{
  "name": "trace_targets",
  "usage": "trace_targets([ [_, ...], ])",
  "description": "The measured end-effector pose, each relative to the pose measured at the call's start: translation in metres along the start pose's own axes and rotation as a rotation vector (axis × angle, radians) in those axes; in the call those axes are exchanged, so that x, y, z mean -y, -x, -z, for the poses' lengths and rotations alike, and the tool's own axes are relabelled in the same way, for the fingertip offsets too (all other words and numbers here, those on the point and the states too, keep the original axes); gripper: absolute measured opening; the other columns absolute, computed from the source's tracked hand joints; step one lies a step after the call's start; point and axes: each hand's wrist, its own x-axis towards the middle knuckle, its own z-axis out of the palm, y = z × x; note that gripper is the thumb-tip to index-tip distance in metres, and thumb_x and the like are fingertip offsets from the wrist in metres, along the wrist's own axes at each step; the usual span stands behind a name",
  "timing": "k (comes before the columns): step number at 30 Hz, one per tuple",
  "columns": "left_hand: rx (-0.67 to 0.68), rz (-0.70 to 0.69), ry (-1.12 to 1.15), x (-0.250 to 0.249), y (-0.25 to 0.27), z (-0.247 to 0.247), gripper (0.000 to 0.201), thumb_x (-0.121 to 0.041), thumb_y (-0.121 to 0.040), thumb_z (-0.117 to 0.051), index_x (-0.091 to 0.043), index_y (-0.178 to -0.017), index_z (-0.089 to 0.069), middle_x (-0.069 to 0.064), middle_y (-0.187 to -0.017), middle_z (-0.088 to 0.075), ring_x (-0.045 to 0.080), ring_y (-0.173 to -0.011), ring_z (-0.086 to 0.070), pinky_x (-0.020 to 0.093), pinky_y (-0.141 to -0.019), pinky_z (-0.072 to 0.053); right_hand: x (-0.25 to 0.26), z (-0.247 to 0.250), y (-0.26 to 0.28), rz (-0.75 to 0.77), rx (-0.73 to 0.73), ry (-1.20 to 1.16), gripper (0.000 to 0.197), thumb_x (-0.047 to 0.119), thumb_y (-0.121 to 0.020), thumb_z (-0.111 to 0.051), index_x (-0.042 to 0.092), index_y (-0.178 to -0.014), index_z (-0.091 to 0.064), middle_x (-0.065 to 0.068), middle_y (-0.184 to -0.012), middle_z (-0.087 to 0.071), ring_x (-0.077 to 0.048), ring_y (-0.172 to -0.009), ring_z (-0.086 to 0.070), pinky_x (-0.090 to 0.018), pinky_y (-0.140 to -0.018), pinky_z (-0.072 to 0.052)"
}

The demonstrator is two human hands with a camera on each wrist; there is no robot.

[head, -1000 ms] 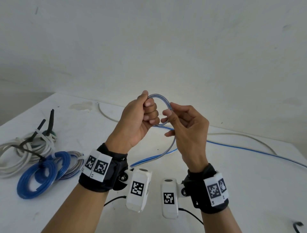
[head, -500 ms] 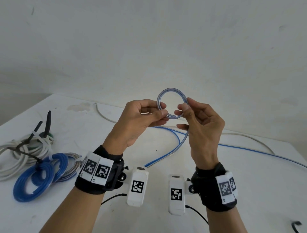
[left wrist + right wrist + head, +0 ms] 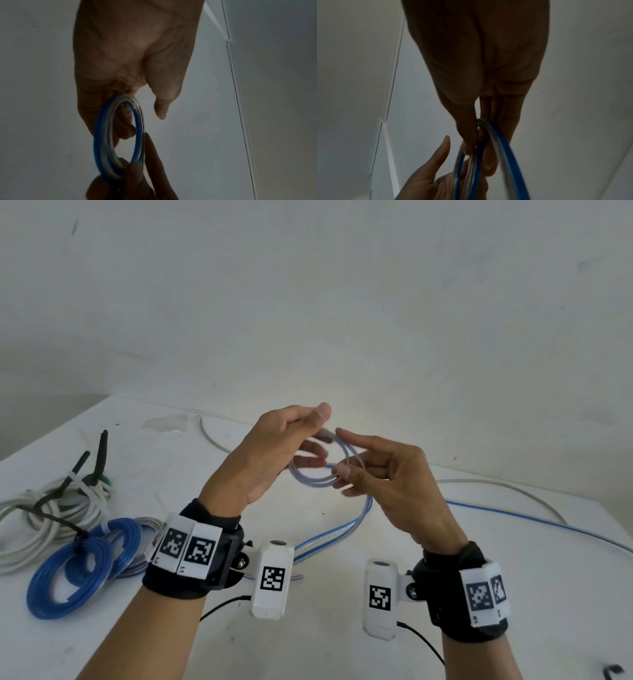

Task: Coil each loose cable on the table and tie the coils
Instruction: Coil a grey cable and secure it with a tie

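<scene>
A clear cable with a blue stripe is wound into a small coil [image 3: 310, 479] held in the air between both hands. My right hand [image 3: 363, 467] pinches the coil's right side with thumb and a finger, its index finger pointing straight out. My left hand [image 3: 294, 436] has curled fingers hooked in the coil's left side, with the thumb lifted off. The left wrist view shows the coil [image 3: 102, 148] lying against those fingers. In the right wrist view the cable [image 3: 501, 146] runs past the pinching thumb. The cable's loose tail [image 3: 359, 515] drops to the table [image 3: 342, 652] and runs off right.
At the table's left lie tied coils: a white one [image 3: 34, 525], a blue one [image 3: 68, 570] and a grey one [image 3: 145, 523]. A loose white cable [image 3: 513, 486] curves along the back near the wall. A small black object [image 3: 613, 674] sits at the front right corner.
The upright ring held high has come down between the hands and now shows more than one turn. My left thumb has lifted off it; the right hand has taken the pinch.
</scene>
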Motion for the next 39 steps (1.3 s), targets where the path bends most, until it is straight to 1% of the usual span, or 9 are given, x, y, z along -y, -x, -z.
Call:
trace_targets([
  [3,0.063,0.069,-0.070,0.003,0.000,0.002,0.044,-0.043,-0.101,-0.051,-0.003,-0.112,-0.066,0.001,-0.067,-0.058,0.014,-0.057,-0.053,0.025,-0.058,-0.052,0.001,0.004,0.001,-0.001,0.042,0.077,0.041,0.001,-0.090,-0.073,0.026,-0.122,-0.072,-0.019,-0.087,-0.074,-0.030,-0.076,-0.075,-0.030,-0.069,-0.060],
  [6,0.122,0.093,-0.106,0.004,0.002,-0.002,0.042,-0.038,-0.105,-0.047,-0.004,-0.107,-0.072,-0.003,-0.059,-0.044,0.012,-0.051,-0.039,0.025,-0.054,-0.045,0.004,0.004,0.003,0.029,0.089,0.125,0.042,0.000,-0.090,-0.073,0.028,-0.122,-0.072,-0.017,-0.086,-0.073,-0.030,-0.076,-0.073,-0.029,-0.069,-0.060],
  [8,0.140,0.119,-0.136,0.001,0.004,-0.005,0.045,-0.039,-0.106,-0.046,-0.017,-0.082,-0.077,-0.006,-0.056,-0.038,0.011,-0.048,-0.032,0.024,-0.053,-0.043,0.005,0.006,0.004,0.046,0.096,0.149,0.042,0.000,-0.091,-0.072,0.030,-0.121,-0.072,-0.014,-0.086,-0.073,-0.028,-0.075,-0.072,-0.028,-0.069,-0.060],
  [10,0.159,0.140,-0.170,-0.001,0.004,-0.006,0.052,-0.043,-0.106,-0.045,-0.017,-0.066,-0.065,-0.006,-0.053,-0.034,0.011,-0.047,-0.029,0.024,-0.054,-0.043,0.006,0.007,0.005,0.056,0.103,0.153,0.042,0.001,-0.091,-0.072,0.030,-0.121,-0.072,-0.013,-0.087,-0.073,-0.028,-0.075,-0.072,-0.028,-0.070,-0.061],
  [12,0.163,0.158,-0.148,-0.002,0.004,-0.005,0.050,-0.046,-0.105,-0.045,-0.015,-0.067,-0.055,-0.006,-0.053,-0.031,0.011,-0.046,-0.027,0.024,-0.055,-0.044,0.007,0.007,0.005,0.060,0.100,0.147,0.041,0.001,-0.091,-0.072,0.029,-0.121,-0.072,-0.014,-0.087,-0.073,-0.030,-0.076,-0.072,-0.028,-0.070,-0.061],
  [16,0.124,0.156,-0.017,-0.004,0.005,-0.003,0.044,-0.045,-0.104,-0.047,-0.016,-0.071,-0.050,-0.006,-0.058,-0.024,0.011,-0.048,-0.021,0.025,-0.057,-0.048,0.005,0.004,0.002,0.081,-0.020,0.120,0.031,0.005,-0.092,-0.071,0.020,-0.119,-0.074,-0.008,-0.087,-0.076,-0.024,-0.079,-0.075,-0.029,-0.068,-0.062],
  [21,0.007,0.094,0.130,-0.006,0.003,-0.005,0.043,-0.042,-0.104,-0.048,-0.016,-0.070,-0.046,-0.004,-0.063,-0.019,0.012,-0.050,-0.021,0.022,-0.050,-0.036,0.004,-0.011,0.000,0.110,-0.182,-0.007,0.020,0.008,-0.092,-0.071,0.020,-0.108,-0.075,-0.008,-0.090,-0.079,-0.022,-0.083,-0.077,-0.028,-0.063,-0.061],
  [26,-0.088,0.052,0.361,-0.009,0.001,-0.005,0.042,-0.039,-0.106,-0.045,-0.016,-0.072,-0.043,-0.006,-0.058,-0.020,0.010,-0.045,-0.023,0.020,-0.046,-0.032,0.000,-0.034,-0.001,0.112,-0.288,-0.140,0.023,0.007,-0.091,-0.072,0.021,-0.109,-0.074,-0.010,-0.088,-0.078,-0.022,-0.082,-0.076,-0.029,-0.062,-0.060],
  [39,-0.149,-0.017,0.351,-0.007,0.000,-0.016,0.043,-0.037,-0.108,-0.043,-0.017,-0.070,-0.042,-0.003,-0.062,-0.017,0.014,-0.054,-0.016,0.021,-0.047,-0.033,-0.002,-0.041,0.000,0.130,-0.397,-0.135,0.020,0.010,-0.093,-0.072,0.024,-0.108,-0.074,-0.007,-0.090,-0.077,-0.020,-0.082,-0.075,-0.027,-0.061,-0.059],
])
